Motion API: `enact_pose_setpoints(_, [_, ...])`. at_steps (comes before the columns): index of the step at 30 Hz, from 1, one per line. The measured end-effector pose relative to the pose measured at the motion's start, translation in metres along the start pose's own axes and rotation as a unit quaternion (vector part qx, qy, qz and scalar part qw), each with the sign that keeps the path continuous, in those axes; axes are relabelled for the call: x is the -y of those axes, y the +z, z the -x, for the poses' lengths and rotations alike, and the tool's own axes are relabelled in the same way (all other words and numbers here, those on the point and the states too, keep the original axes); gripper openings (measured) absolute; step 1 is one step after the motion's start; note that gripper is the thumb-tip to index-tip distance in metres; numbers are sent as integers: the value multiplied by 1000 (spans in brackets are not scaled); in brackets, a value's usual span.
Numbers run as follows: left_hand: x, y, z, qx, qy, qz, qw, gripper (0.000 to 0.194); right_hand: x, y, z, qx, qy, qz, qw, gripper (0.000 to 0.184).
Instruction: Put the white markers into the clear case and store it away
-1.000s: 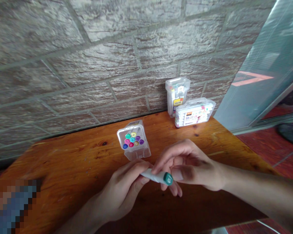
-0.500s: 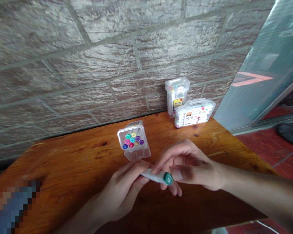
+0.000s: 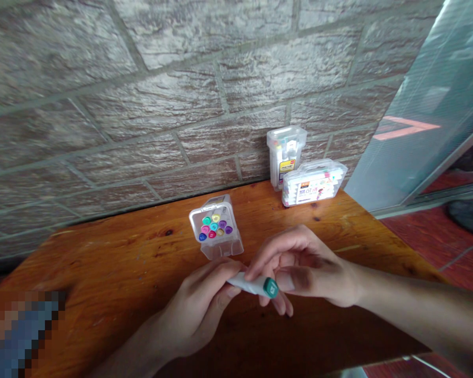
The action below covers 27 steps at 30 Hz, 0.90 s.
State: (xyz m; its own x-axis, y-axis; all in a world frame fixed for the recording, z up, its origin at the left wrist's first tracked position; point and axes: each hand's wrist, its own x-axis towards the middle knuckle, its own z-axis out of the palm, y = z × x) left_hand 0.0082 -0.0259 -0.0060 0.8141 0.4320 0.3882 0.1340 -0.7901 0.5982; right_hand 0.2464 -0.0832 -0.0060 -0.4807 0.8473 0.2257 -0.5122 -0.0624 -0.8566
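A white marker [image 3: 253, 284] with a green numbered cap end lies aslant above the table, its green end pointing right. My left hand [image 3: 199, 299] is closed on its left end, thumb below and fingers over the top. My right hand [image 3: 303, 268] curls about the green end; its index fingertip rests on the barrel and its thumb is by the cap, with other fingers partly hidden underneath. Just beyond my left hand, an opened clear plastic case [image 3: 236, 223] lies on its side, with several markers showing colourful cap ends.
At the back right of the wooden table [image 3: 134, 262], a tall clear marker box [image 3: 276, 157] stands beside a clear handled case [image 3: 315, 184] of white pens. A stone-block wall [image 3: 197, 79] runs behind. A glass panel [image 3: 410, 121] is at right; a pixelated patch covers the lower left.
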Motion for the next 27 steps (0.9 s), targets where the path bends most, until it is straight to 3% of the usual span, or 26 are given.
enact_pose_setpoints(27, [1,-2,2,19,-9,13,1000,25,1,1,1,-6,12,-3,1000,25])
